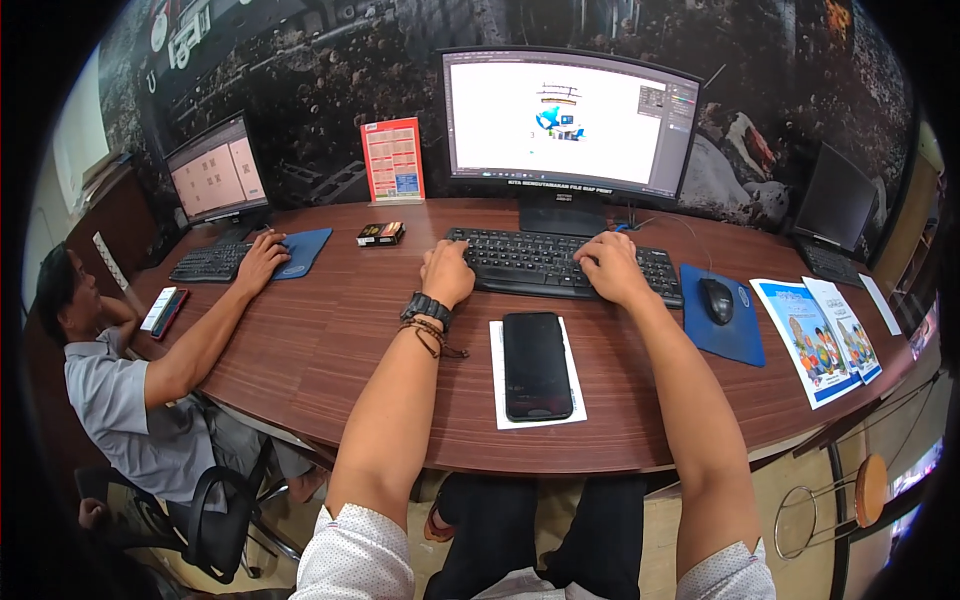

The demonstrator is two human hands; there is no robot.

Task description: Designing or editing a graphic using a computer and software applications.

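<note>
A black keyboard (520,262) lies on the brown wooden desk below a curved monitor (560,130), whose screen shows a small blue graphic on a white page. My left hand (447,272) rests at the keyboard's left end, fingers bent over the keys. Toward the right part of the same keyboard, my right hand (612,264) has its fingers apart, with the tips on or just above the keys. Neither hand holds anything. Between my forearms, a black phone (538,366) lies on a white sheet of paper (499,370).
Right of the keyboard, a black mouse (717,300) sits on a blue mouse pad (738,345), beside printed booklets (805,340). A small dark box (381,234) and red desk calendar (394,160) stand left. A seated co-worker's hand (262,260) is at another keyboard (208,262).
</note>
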